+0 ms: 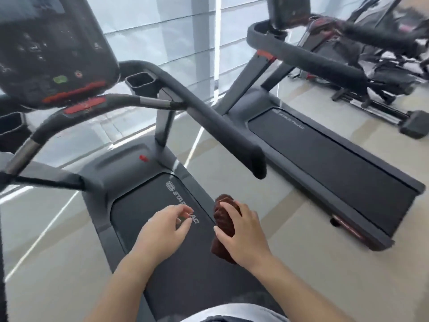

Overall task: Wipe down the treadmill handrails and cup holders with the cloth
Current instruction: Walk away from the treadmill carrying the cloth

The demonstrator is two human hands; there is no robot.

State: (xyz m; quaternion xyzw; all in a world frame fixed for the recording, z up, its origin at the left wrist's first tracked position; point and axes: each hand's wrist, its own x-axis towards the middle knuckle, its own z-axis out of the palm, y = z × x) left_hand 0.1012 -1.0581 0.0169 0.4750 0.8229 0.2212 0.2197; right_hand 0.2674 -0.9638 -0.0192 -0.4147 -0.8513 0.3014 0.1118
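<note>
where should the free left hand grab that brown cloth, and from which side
Pinch the bunched top end of the cloth that pokes out above the right hand, coming from the left, where the left hand hovers. The right hand wraps the cloth's middle, so only its two ends are free, and the top one lies nearer the left hand.

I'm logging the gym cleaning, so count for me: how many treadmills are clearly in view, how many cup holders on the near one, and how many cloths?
Treadmills: 2
Cup holders: 2
Cloth: 1
Total: 5
</note>
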